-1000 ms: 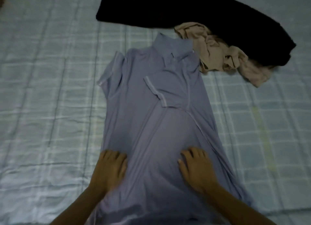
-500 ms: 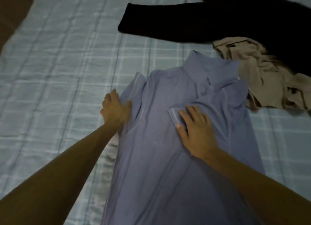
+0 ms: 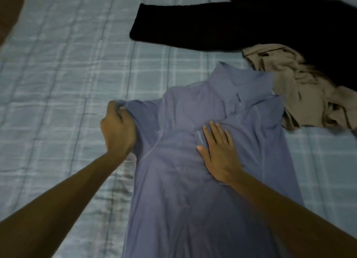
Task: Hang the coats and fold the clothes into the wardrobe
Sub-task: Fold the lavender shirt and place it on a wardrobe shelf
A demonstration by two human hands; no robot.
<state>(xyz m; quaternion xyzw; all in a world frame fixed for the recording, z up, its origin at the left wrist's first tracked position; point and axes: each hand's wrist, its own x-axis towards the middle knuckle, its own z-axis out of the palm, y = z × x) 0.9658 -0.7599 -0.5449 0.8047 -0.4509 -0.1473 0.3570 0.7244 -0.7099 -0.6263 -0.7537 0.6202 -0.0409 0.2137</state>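
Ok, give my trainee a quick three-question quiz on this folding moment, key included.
1. True or false: the left hand grips a sleeve of the blue shirt.
2. The right hand is: A) flat on the shirt, B) gripping the collar, C) lifted off the shirt.
3. Which garment lies beyond the crumpled beige garment?
Key: 1 true; 2 A; 3 the black garment.
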